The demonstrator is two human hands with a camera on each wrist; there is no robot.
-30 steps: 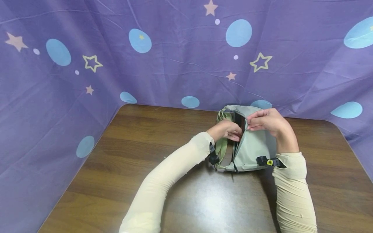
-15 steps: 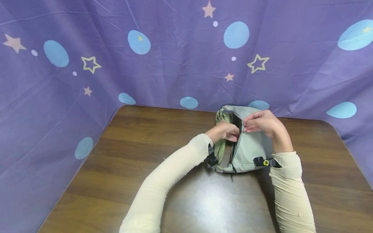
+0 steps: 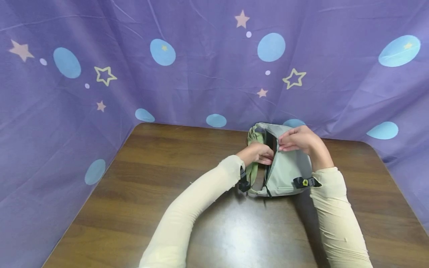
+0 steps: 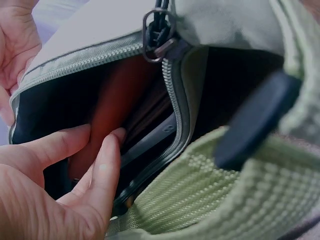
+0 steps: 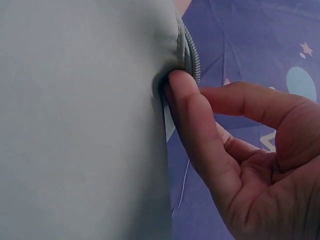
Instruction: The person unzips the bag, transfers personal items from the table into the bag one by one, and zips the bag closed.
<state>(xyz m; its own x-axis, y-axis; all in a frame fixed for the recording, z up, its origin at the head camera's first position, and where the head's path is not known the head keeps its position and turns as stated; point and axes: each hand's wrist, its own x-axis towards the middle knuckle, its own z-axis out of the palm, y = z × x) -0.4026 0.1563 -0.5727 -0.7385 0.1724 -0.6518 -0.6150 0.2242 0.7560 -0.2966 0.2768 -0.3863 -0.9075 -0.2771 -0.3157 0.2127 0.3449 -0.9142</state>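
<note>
A pale green bag [image 3: 289, 173] stands on the table with its zipped top pulled apart. My left hand [image 3: 259, 153] reaches into the opening. In the left wrist view, the thumb and fingers of the left hand [image 4: 75, 175] pinch a reddish-brown, smooth item [image 4: 117, 95] inside; its lower part is hidden. Beside it in the bag lies a grey strip-like thing [image 4: 150, 140]. My right hand [image 3: 299, 140] pinches the far side of the zipper edge [image 5: 192, 55], drawing the fabric outward. A metal zipper pull [image 4: 152, 35] shows at one end of the opening.
Green webbing straps [image 3: 252, 173] hang at the bag's left side, with a dark buckle-like piece [image 4: 260, 120] close to the left hand. The brown wooden table [image 3: 161, 163] extends left and forward. A purple patterned curtain [image 3: 201, 74] hangs right behind the bag.
The head view has shifted slightly. Both hands stay at the bag, the left inside the opening and the right on its edge, with barely any movement.
</note>
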